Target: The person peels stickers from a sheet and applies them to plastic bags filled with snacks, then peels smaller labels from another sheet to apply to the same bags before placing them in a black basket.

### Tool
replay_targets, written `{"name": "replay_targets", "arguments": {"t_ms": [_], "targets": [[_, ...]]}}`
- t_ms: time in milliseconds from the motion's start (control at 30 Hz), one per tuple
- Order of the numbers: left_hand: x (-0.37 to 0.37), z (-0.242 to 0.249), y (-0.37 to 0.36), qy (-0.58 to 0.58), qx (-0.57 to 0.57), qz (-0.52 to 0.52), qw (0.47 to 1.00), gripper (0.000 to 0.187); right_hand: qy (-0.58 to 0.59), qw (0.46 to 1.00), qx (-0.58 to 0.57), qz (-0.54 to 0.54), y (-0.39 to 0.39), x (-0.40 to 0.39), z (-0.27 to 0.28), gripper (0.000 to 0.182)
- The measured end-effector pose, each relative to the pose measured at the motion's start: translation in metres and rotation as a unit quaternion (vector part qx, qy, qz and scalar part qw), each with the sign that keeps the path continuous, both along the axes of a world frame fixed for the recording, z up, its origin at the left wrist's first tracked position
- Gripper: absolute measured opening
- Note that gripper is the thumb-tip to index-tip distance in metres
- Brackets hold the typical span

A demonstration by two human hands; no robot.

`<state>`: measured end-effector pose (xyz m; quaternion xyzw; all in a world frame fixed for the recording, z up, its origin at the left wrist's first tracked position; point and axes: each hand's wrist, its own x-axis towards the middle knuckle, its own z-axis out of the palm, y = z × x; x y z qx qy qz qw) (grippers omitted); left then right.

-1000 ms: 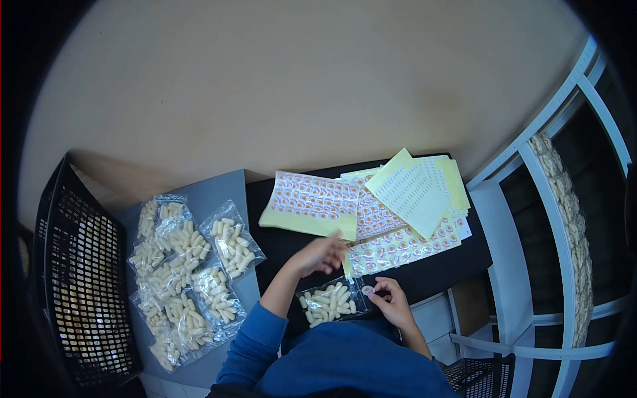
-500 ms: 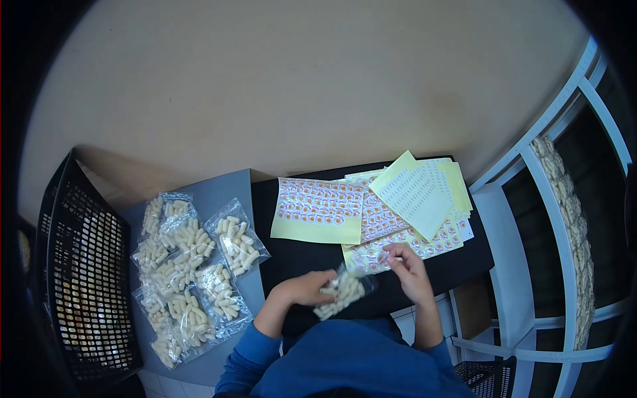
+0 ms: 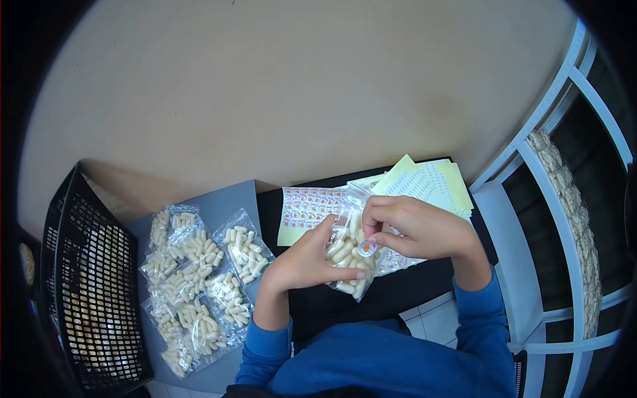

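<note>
A clear plastic bag (image 3: 342, 252) of pale, finger-shaped pieces is held up before my body, over the dark table. My left hand (image 3: 300, 263) grips it by its left side, thumb low across the front. At the bag's front, the fingers of my right hand (image 3: 419, 227) pinch a small round sticker (image 3: 366, 248) with an orange centre, which lies over the plastic. Behind the bag are printed sticker sheets (image 3: 302, 207), partly covered by my hands and the bag.
More filled bags (image 3: 199, 282) are heaped on the grey table (image 3: 229, 194) at left, beside a black plastic basket (image 3: 96, 285). Yellow-edged backing sheets (image 3: 434, 186) overlap at the back right. White shelving (image 3: 524, 245) stands at right.
Both hands have come up and together. The bag has risen from near my lap and turned upright, and the right hand has brought the sticker from the sheets to the bag's front.
</note>
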<state>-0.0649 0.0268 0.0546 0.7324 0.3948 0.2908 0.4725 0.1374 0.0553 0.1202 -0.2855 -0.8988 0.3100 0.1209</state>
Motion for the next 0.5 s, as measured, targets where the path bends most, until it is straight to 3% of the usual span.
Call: {"name": "replay_targets", "arguments": {"t_ms": [67,133,500], "targets": [[-0.002,-0.001,0.0,-0.017,-0.076,-0.032,0.997,0.078,-0.008,1.0,-0.015,0.018,0.002,-0.007,0.007,0.006],[-0.003,-0.004,-0.001,-0.02,-0.072,-0.027,0.997,0.077,-0.06,0.997,0.013,0.046,0.003,-0.014,0.01,0.007],[-0.005,-0.001,-0.002,-0.076,-0.077,-0.029,0.994,0.068,-0.095,0.995,0.015,0.033,0.001,-0.024,0.017,0.013]]}}
